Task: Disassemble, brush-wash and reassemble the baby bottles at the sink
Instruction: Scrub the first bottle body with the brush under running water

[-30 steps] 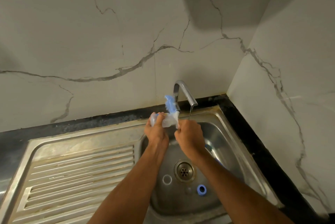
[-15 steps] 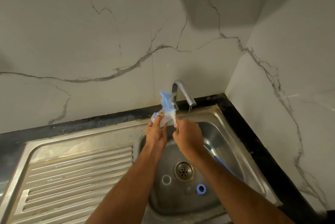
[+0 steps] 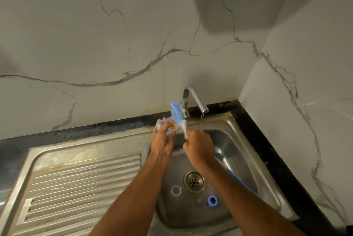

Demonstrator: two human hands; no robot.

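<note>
Blue ring (image 3: 212,200) & clear ring (image 3: 176,190) by drain (image 3: 193,180); tap (image 3: 193,95) dribbling.

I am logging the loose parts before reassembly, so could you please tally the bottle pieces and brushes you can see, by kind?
Bottle bodies: 1, the clear bottle in the left hand
Brushes: 1, the blue brush in the right hand
Rings in the sink basin: 2, the white ring and the blue ring
Total: 4

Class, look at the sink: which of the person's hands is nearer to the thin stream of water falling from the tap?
The right hand: it is just below-left of the water stream. The left hand holds the bottle farther left.
</note>
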